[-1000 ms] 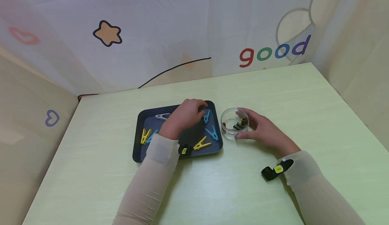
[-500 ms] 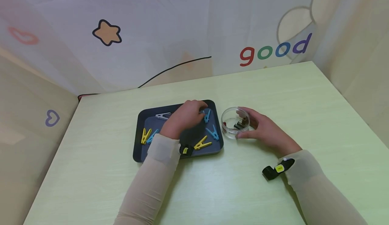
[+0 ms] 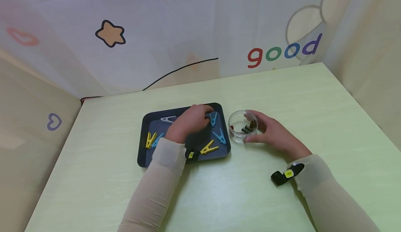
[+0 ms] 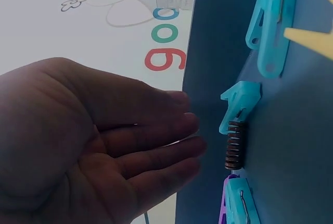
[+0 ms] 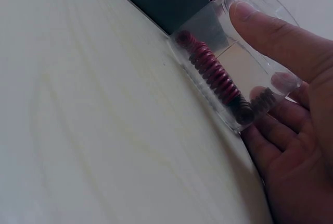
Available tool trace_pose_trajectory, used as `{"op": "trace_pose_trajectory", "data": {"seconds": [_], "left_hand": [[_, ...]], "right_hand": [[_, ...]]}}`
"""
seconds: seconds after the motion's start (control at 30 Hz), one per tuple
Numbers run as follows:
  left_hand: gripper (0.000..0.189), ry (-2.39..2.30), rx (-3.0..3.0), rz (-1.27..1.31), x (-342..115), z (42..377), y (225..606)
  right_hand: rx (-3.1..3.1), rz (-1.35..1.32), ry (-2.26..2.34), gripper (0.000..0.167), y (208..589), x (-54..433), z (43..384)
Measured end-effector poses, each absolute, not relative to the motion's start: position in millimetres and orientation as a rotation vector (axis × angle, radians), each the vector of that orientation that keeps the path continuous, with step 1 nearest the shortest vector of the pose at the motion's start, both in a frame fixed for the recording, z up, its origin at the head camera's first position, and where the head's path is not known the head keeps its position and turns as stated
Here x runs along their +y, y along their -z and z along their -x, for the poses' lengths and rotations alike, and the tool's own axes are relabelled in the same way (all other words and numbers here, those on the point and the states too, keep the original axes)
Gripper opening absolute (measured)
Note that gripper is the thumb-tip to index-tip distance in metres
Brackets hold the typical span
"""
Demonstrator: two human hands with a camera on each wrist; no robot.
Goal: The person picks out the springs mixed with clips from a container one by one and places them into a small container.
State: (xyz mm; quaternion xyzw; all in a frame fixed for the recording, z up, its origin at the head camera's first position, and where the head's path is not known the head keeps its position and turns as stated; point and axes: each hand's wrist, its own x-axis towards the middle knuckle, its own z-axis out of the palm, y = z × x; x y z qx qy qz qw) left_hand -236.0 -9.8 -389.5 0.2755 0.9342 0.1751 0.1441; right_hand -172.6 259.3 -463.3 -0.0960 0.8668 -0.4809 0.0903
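Observation:
My left hand [image 3: 189,123] reaches down into the dark tray [image 3: 140,145] near its far right side. In the left wrist view its fingers extend loosely with nothing between them. Just past the fingertips a brown coil spring [image 4: 233,148] lies against a blue clothespin [image 4: 243,100]. My right hand [image 3: 277,134] holds a clear plastic jar [image 3: 235,138] right beside the tray, thumb on one side and fingers on the other. Inside it are a red spring [image 5: 214,72] and several darker springs [image 5: 263,99], seen through the wall in the right wrist view.
Around my left hand in the tray lie a white clothespin [image 3: 168,120], yellow clothespins [image 3: 209,148] and blue clothespins [image 3: 219,137]. A pale table [image 3: 300,96] extends around the tray, with a printed curtain [image 3: 175,33] behind it.
My left hand has sunk slightly lower toward the tray. The right hand and the jar stay where they were.

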Motion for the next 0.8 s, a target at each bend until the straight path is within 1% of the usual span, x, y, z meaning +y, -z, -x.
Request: {"op": "trace_pose_trajectory", "data": {"seconds": [0.47,0.8], "left_hand": [[0.044,-0.462,2.667,-0.778,-8.9,235.3,390.9],[0.043,-0.444,2.659,-0.755,-9.5,238.8,390.0]], "right_hand": [[2.569,0.283,1.442,0.094,464.4,260.1,169.1],[2.570,0.276,1.431,0.097,462.1,261.4,170.2]]}}
